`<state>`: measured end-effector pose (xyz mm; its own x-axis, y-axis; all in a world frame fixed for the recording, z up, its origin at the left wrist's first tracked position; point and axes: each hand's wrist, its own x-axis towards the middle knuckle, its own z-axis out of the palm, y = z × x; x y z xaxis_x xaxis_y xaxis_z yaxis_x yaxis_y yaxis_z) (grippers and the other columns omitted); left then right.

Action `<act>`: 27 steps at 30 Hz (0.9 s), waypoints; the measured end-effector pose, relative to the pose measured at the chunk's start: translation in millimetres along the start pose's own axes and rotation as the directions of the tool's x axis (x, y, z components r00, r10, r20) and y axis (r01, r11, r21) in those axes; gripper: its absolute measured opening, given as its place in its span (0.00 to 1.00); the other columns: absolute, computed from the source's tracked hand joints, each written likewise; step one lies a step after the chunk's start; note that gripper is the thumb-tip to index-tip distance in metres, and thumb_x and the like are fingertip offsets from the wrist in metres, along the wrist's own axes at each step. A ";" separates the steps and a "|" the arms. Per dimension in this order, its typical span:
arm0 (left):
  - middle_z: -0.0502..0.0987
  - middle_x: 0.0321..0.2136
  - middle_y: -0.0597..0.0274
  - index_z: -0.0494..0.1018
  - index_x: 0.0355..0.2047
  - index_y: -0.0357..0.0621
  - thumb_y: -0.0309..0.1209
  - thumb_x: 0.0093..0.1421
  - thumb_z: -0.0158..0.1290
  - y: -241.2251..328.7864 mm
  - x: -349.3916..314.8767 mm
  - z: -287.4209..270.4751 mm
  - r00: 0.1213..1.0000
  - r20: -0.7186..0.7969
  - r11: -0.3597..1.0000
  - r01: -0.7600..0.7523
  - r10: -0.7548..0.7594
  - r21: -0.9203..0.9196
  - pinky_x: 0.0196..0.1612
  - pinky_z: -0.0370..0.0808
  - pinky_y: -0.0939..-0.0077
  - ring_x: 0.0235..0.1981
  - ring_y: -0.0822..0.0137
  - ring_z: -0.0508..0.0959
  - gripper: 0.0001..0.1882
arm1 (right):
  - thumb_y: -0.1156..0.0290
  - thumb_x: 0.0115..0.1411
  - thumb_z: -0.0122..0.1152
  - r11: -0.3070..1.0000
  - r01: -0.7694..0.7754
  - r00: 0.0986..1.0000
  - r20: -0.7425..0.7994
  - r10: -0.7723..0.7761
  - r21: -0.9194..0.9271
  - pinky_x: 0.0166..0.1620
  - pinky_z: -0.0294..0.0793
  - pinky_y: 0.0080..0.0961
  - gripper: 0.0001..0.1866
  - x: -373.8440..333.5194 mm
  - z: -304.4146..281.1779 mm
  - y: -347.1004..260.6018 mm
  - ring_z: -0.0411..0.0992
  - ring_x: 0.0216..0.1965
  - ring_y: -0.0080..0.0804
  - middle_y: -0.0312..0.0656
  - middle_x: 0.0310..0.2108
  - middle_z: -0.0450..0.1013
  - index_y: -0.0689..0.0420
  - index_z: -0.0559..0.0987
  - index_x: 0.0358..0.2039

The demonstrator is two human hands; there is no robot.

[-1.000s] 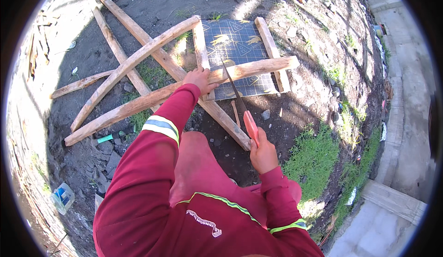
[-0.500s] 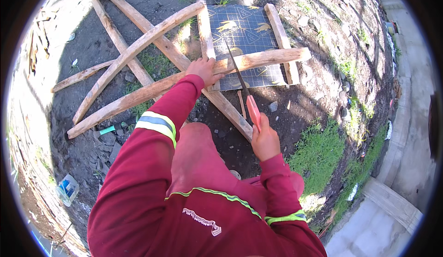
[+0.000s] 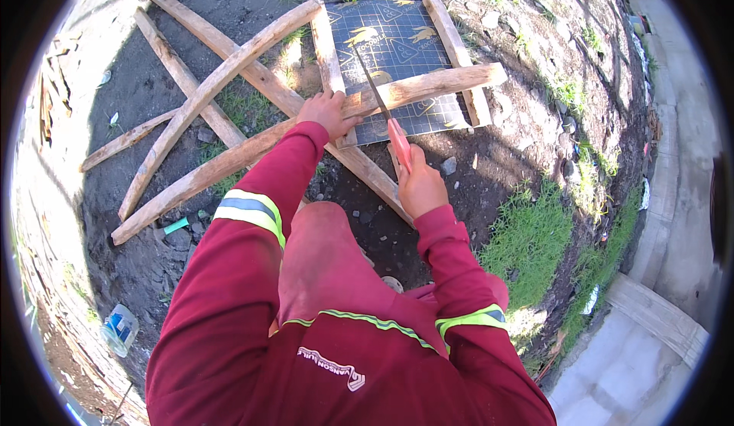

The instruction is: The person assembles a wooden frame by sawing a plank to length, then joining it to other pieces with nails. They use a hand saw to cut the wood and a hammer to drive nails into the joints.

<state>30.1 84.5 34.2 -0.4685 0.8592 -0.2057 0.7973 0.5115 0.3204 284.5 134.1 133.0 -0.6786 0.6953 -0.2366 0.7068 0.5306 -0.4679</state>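
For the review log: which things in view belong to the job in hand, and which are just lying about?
In use:
- red-handled saw, held in the right hand, blade across the long pole
- long pole, left hand on it

Apparently just lying about:
- clear plastic container
- small green object
- grey stone

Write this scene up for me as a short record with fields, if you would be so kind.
Left hand: resting over a long wooden pole
Right hand: closed around a red-handled saw
Saw position: blade across the pole, to the right of the left hand
Beneath the pole: dark patterned sheet
Sheet's sides: a shorter wooden piece at the left and another at the right
Further left: a curved pole
Ground: dark soil, grass patch at right
Lower left: clear plastic container
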 end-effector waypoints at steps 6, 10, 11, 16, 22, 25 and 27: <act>0.73 0.45 0.44 0.70 0.46 0.40 0.61 0.55 0.53 -1.0 1.8 -3.9 0.999 0.034 1.000 -0.003 0.004 -0.010 0.51 0.71 0.59 0.49 0.48 0.75 0.35 | 0.69 0.61 0.53 0.999 0.008 1.000 -0.020 -0.007 0.050 0.33 0.75 0.51 0.21 -65.7 -33.7 -4.6 0.75 0.30 0.60 0.60 0.29 0.75 0.57 0.64 0.54; 0.73 0.44 0.45 0.70 0.45 0.38 0.60 0.55 0.54 0.3 -0.6 -2.4 1.000 0.015 1.000 -0.013 0.013 0.002 0.50 0.72 0.59 0.48 0.49 0.75 0.35 | 0.69 0.61 0.53 0.992 -0.128 0.988 0.083 0.127 0.005 0.33 0.75 0.50 0.21 -72.1 -49.1 -12.4 0.75 0.31 0.60 0.60 0.30 0.76 0.56 0.64 0.53; 0.73 0.43 0.45 0.70 0.44 0.37 0.60 0.54 0.54 0.6 -0.3 -1.8 1.000 -0.007 1.000 -0.013 0.013 0.001 0.50 0.72 0.59 0.47 0.49 0.75 0.35 | 0.68 0.61 0.53 0.998 -0.059 0.997 0.056 0.058 0.012 0.33 0.75 0.51 0.20 -54.6 -41.6 -12.8 0.75 0.31 0.60 0.60 0.30 0.76 0.56 0.64 0.53; 0.74 0.41 0.46 0.70 0.43 0.37 0.61 0.54 0.54 -1.3 -0.3 -0.4 1.000 0.002 0.999 -0.030 0.030 0.027 0.49 0.72 0.59 0.46 0.49 0.75 0.35 | 0.68 0.61 0.53 0.999 -0.053 0.998 0.039 0.052 0.012 0.33 0.74 0.52 0.19 13.1 1.0 -11.4 0.75 0.31 0.61 0.60 0.28 0.75 0.58 0.64 0.52; 0.74 0.40 0.46 0.70 0.42 0.37 0.61 0.54 0.54 -2.9 0.0 2.9 0.999 -0.024 0.999 -0.036 0.037 0.019 0.49 0.72 0.58 0.45 0.49 0.75 0.35 | 0.72 0.59 0.55 0.998 -0.054 0.997 0.059 0.052 0.032 0.34 0.76 0.48 0.24 -101.0 -43.1 11.6 0.76 0.31 0.59 0.59 0.32 0.75 0.59 0.64 0.56; 0.75 0.43 0.46 0.70 0.43 0.40 0.60 0.55 0.53 -1.7 0.3 2.8 0.999 -0.024 0.999 -0.029 0.029 0.020 0.50 0.71 0.59 0.47 0.50 0.75 0.33 | 0.69 0.61 0.53 1.000 0.005 0.999 0.035 -0.005 0.008 0.33 0.75 0.50 0.21 -49.9 -25.1 4.2 0.75 0.31 0.59 0.59 0.30 0.76 0.59 0.65 0.53; 0.75 0.43 0.46 0.70 0.43 0.39 0.60 0.54 0.53 -1.1 0.7 1.7 1.000 -0.014 1.000 -0.021 0.021 0.015 0.50 0.71 0.59 0.47 0.49 0.75 0.34 | 0.72 0.60 0.53 1.000 0.009 1.000 0.025 -0.009 0.023 0.33 0.72 0.53 0.19 10.3 3.5 -2.9 0.74 0.31 0.61 0.60 0.29 0.75 0.57 0.65 0.52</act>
<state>29.5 84.5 32.2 -0.4571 0.8697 -0.1862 0.8123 0.4935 0.3109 274.8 138.1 129.0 -0.6902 0.6778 -0.2536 0.6960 0.5257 -0.4892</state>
